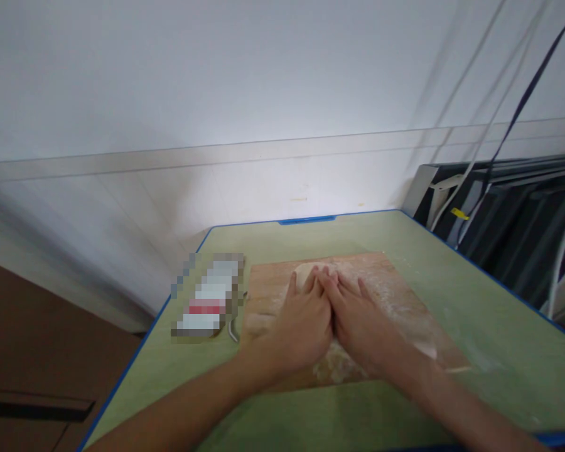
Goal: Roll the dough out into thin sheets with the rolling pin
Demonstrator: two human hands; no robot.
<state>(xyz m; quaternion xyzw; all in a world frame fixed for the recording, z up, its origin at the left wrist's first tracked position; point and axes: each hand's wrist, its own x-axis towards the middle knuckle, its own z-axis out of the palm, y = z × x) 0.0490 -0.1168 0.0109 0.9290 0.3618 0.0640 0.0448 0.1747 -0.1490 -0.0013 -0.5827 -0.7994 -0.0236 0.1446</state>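
A wooden board (pixel 269 279) dusted with flour lies on the green tabletop. On it is a pale, flattened piece of dough (pixel 303 270), mostly hidden beneath my hands. My left hand (pixel 304 323) presses palm-down on the dough, its fingers stretched forward and apart. Beside it, my right hand (pixel 358 323) also bears down flat with fingers extended. The two hands touch along their inner sides, and their index fingers meet at the tips. Loose flour covers the board around them.
Left of the board lies a blurred-out white object with a red band (pixel 207 307). A curved metal handle (pixel 234 330) sticks out at the board's left edge. The blue-edged table (pixel 311 417) meets a white wall. Dark panels (pixel 513 207) and hanging cables (pixel 530 94) stand right.
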